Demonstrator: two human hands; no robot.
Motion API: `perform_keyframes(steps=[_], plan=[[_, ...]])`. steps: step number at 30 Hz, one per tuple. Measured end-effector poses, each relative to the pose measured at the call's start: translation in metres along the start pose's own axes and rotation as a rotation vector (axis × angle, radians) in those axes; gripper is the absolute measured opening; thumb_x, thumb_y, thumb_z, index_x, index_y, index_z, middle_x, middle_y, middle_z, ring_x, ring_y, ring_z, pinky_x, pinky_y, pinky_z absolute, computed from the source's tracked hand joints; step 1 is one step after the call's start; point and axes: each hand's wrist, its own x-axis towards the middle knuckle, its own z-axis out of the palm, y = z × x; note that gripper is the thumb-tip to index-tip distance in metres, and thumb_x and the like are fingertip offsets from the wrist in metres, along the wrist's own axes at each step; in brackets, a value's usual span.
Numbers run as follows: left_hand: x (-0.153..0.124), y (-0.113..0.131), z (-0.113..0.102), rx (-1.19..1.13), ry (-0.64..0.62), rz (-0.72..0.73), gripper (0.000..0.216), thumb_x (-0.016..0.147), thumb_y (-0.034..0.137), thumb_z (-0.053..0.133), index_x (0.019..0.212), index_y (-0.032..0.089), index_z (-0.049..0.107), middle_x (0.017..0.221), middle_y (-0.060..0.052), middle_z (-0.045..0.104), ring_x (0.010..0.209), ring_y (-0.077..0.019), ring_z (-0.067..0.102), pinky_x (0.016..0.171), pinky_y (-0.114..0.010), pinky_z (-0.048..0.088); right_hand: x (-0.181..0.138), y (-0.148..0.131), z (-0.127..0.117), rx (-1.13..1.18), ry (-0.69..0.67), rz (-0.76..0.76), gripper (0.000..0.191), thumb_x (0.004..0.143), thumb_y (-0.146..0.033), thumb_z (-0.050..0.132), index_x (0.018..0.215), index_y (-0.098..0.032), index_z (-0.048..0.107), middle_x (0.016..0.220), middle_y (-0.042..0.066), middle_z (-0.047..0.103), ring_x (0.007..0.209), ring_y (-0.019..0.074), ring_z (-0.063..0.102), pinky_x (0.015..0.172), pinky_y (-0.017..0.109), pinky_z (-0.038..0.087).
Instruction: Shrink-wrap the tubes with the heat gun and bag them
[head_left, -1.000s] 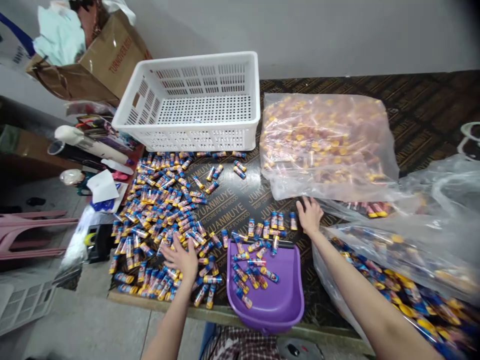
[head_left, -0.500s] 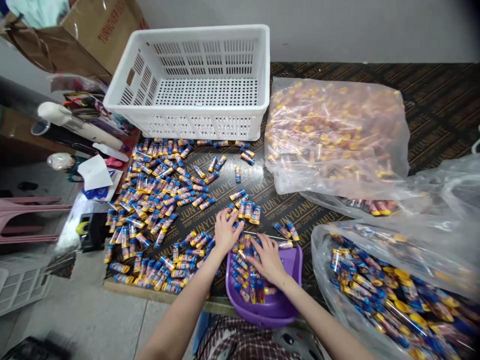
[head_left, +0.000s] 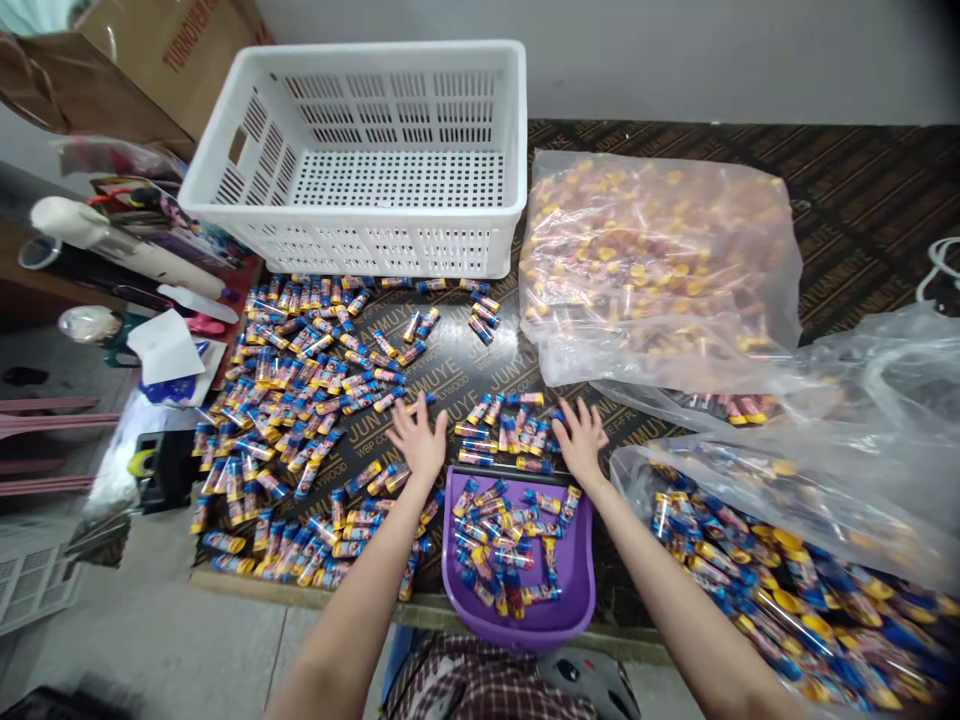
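Note:
My left hand [head_left: 418, 436] is spread over the dark board, fingers apart, beside the left pile of small blue-and-yellow tubes [head_left: 285, 400]. On the other side, my right hand [head_left: 581, 440] lies with fingers spread at the right edge of a small cluster of the same tubes [head_left: 510, 432]; its fingertips are close to or touching the nearest ones. Between my forearms sits a purple dustpan-like tray [head_left: 574, 600] at the table's front edge, with many tubes lying in it. The cluster rests just behind the tray's dark rear lip.
A white perforated crate [head_left: 375, 240] stands at the back left. To the right lie a closed plastic bag of tubes [head_left: 660, 250] and an open clear bag [head_left: 795, 590] full of them. Tools and a cardboard box [head_left: 150, 70] are on the left.
My hands have moved apart, away from the tray's rear lip, the left one leftward and the right one rightward and back. More tubes now show in the tray, and others are gathered behind it.

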Motion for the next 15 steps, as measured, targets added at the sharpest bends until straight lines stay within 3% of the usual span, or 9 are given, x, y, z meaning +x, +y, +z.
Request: perform_keyframes(steps=[3,6,11,15], plan=[[0.005,0.029,0.015,-0.069,-0.147,0.237,0.052,0.089,0.049,0.033,0.139,0.033,0.033,0.147,-0.004,0.029,0.138,-0.0269,0.014,0.109,-0.055,0.009,0.015,-0.025,0.001,-0.025,-0.107,-0.187,0.047,0.088,-0.051,0.037,0.131,-0.034,0.046,0.147,0.002,0.03,0.136,0.028,0.013,0.101,0.048,0.021],[-0.006,0.047,0.023,-0.162,-0.231,0.39,0.042,0.092,0.043,0.031,0.13,0.034,0.046,0.141,0.0,0.04,0.136,-0.0221,0.019,0.111,-0.05,0.009,0.001,-0.041,-0.003,-0.003,-0.204,-0.353,0.051,0.082,-0.055,0.048,0.127,-0.03,0.052,0.144,0.005,0.036,0.133,0.0284,0.02,0.1,0.046,0.024],[-0.039,0.038,0.016,-0.252,-0.478,0.691,0.035,0.091,0.042,0.037,0.113,0.031,0.062,0.128,0.001,0.053,0.123,-0.0173,0.039,0.109,-0.04,0.022,-0.08,-0.038,-0.018,0.049,-0.322,-0.462,0.048,0.087,-0.05,0.044,0.125,-0.023,0.053,0.139,0.013,0.04,0.131,0.0283,0.028,0.101,0.047,0.028],[-0.072,0.023,0.001,-0.262,-0.622,0.798,0.035,0.09,0.042,0.039,0.114,0.029,0.061,0.132,-0.002,0.049,0.12,-0.0179,0.044,0.102,-0.036,0.034,-0.15,-0.015,-0.043,0.173,-0.33,-0.561,0.043,0.092,-0.035,0.04,0.134,-0.026,0.042,0.143,0.008,0.037,0.135,0.0239,0.024,0.106,0.047,0.025]])
